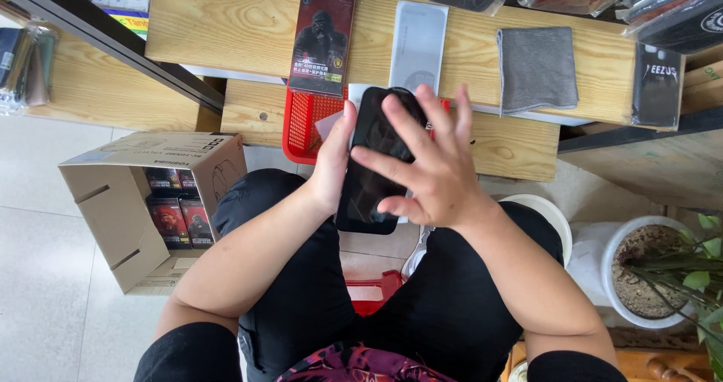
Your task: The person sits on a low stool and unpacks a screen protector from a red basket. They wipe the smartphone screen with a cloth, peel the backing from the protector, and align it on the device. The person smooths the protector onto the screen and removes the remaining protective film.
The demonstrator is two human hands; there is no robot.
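Observation:
A black smartphone (369,190) with a dark glossy screen is held over my lap, long side running away from me. My left hand (331,160) grips it along its left edge, thumb side up. My right hand (425,164) lies flat across the screen with fingers spread, the fingertips pressing on the glass. Part of the phone's top end and lower end shows around my right hand. Behind the phone a red plastic basket (301,126) with white sheets in it sits on a wooden bench (512,145).
A dark flat package (322,39), a grey flat box (418,47), a grey cloth (536,67) and bagged phone cases (663,6) lie on the wooden shelf. An open cardboard box (120,201) of small boxes stands left. A white plant pot (644,273) stands right.

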